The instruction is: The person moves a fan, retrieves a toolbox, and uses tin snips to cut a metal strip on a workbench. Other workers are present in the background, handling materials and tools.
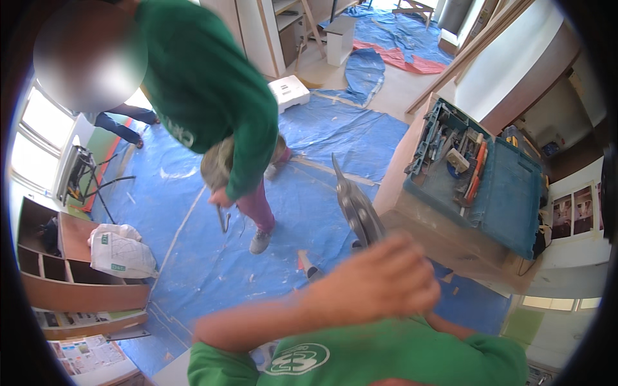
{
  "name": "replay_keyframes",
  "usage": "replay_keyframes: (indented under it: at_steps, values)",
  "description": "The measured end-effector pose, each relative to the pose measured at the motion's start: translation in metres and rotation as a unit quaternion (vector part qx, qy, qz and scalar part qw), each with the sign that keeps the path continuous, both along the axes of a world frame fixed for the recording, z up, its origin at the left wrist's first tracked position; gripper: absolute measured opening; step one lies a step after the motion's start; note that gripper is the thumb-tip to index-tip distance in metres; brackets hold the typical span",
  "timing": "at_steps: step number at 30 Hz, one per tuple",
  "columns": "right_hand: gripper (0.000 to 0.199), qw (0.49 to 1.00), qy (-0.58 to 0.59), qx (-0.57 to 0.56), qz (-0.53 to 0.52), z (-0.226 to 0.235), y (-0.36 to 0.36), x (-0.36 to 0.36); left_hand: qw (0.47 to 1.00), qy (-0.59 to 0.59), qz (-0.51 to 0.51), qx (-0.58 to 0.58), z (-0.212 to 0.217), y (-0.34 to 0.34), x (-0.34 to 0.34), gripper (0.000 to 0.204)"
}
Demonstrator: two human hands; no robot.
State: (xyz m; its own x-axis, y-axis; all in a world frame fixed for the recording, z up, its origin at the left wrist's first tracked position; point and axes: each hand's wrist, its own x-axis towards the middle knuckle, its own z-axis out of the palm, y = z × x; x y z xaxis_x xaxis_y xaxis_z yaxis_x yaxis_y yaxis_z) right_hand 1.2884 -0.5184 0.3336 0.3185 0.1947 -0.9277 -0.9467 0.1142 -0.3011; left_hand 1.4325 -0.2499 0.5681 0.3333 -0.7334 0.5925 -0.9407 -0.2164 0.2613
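My left hand [380, 280] crosses in front of my chest, its forearm reaching in from the left. Its fingers are curled closed and blurred by motion; what they hold, if anything, is hidden. Just beyond it rises a dark grey, ridged tool [358, 209] with a thin pointed tip. Which hand holds that tool, I cannot tell. Part of my right arm [450, 327] shows at my right side, but the hand is hidden behind the left one. A slim pale thing with a red mark [305, 260] is partly visible left of the grey tool; its kind is unclear.
A co-worker in green [212, 90] stands ahead left, holding a bent metal tool [224, 220]. An open teal toolbox [508, 199] full of tools sits on a wooden box at right. Blue sheeting [193, 244] covers the floor. A white bag [121, 254] rests on shelving at left.
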Motion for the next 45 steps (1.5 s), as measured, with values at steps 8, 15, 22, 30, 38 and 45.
replay_keyframes:
  at_steps: [8,15,22,30,38,45]
  values:
    - [0.066,0.988,-0.058,-0.132,0.061,-0.088,-0.108,0.024,0.680,0.511,0.045,-0.524,-0.050,0.028,0.074,0.055]
    - [0.061,0.971,0.085,-0.223,0.033,-0.164,-0.104,-0.030,0.625,0.521,-0.127,-0.567,-0.025,-0.008,0.061,0.051]
    - [0.058,0.972,0.050,-0.218,0.073,-0.162,-0.121,0.012,0.630,0.522,-0.180,-0.546,-0.001,-0.046,0.079,0.047]
    - [0.051,0.962,-0.077,-0.016,0.260,-0.007,-0.121,0.150,0.610,0.529,-0.091,-0.583,-0.034,-0.091,0.096,0.044]
    - [0.105,0.739,-0.594,0.316,0.037,0.130,-0.045,0.207,0.573,0.569,-0.155,-0.569,-0.037,-0.134,0.095,0.031]
    - [0.085,0.678,-0.574,0.425,-0.173,0.133,-0.034,0.221,0.640,0.547,-0.150,-0.518,-0.050,-0.159,0.102,0.045]
